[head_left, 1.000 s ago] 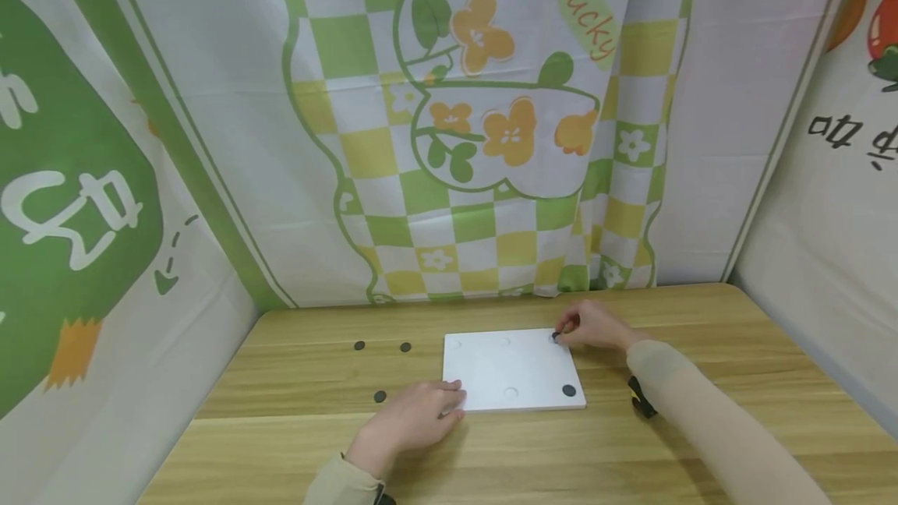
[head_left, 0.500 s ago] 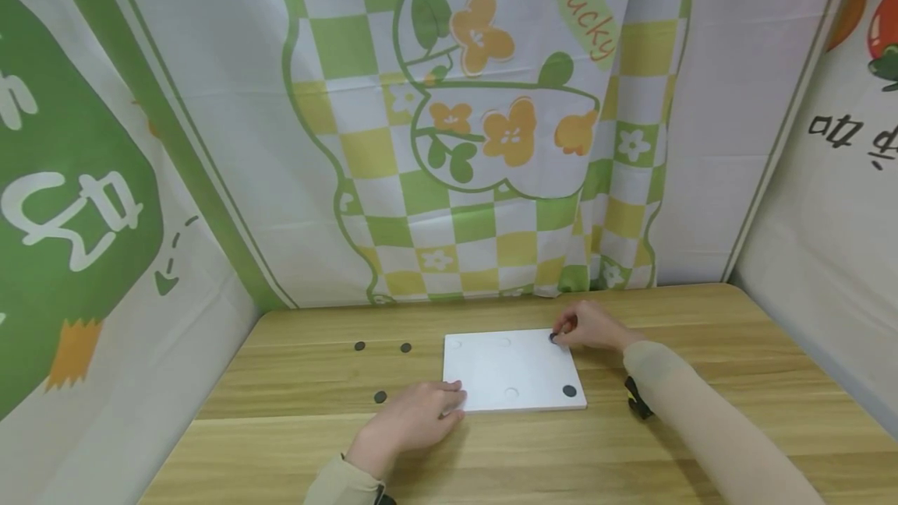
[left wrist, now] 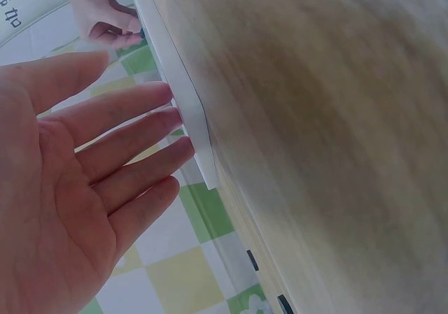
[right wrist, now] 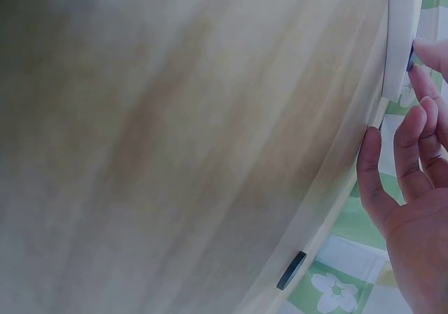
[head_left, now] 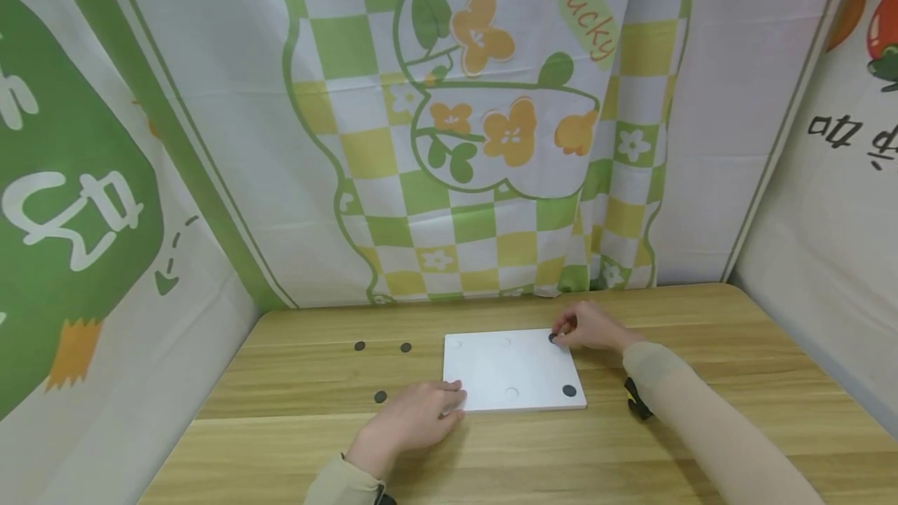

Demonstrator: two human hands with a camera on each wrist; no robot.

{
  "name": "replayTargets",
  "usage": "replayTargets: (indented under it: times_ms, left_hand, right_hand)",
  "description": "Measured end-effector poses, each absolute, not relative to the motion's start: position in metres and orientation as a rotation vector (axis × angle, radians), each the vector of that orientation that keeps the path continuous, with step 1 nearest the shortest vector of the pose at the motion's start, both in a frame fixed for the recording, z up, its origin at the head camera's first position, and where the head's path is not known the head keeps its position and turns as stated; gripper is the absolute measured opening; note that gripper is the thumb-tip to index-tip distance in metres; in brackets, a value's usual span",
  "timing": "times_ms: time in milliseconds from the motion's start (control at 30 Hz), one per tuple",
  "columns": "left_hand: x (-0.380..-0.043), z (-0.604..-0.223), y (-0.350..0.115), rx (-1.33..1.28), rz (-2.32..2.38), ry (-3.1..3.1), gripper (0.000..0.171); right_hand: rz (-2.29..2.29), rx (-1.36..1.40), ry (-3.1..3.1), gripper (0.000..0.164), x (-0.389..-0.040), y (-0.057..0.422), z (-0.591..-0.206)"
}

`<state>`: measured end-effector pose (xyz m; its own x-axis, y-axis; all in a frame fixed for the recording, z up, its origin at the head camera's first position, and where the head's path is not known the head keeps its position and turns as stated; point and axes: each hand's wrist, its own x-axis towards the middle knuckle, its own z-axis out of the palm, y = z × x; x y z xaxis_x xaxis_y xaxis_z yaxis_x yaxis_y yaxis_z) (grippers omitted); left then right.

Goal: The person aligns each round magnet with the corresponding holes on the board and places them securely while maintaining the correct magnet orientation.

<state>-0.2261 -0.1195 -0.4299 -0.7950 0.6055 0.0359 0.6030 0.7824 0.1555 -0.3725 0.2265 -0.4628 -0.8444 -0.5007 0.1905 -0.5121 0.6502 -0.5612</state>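
A thin white rectangular board point(head_left: 484, 371) with shallow round recesses lies on the wooden table. Its near right recess bears a flat black disc point(head_left: 569, 390). At the far right corner my right hand point(head_left: 592, 326) pinches another small black disc point(right wrist: 411, 58) between thumb and index finger, touching the board there; the fingers partly hide it. My left hand point(head_left: 415, 414) rests its fairly straight fingertips on the board's near left corner and holds nothing. In the left wrist view that palm point(left wrist: 63, 195) faces the camera, fingers against the board's edge.
Left of the board, on the table point(head_left: 281, 443), lie three more black discs, one of them point(head_left: 380, 397) near my left hand. The right wrist view shows another disc point(right wrist: 291, 270) on the table. A patterned curtain point(head_left: 477, 217) hangs behind the far edge.
My right hand has shifted very slightly left with the pinched disc over the board's far right corner. The left hand stays where it was.
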Motion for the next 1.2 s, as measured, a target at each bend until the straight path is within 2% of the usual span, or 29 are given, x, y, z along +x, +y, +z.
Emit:
replayTargets:
  times_ms: [1200]
  left_hand:
    - [-0.2253,-0.43,-0.1192,1.027,0.245,2.95,0.037]
  right_hand:
    - [0.933,0.969,-2.811,0.005,-0.3702,0.2302,-0.4636]
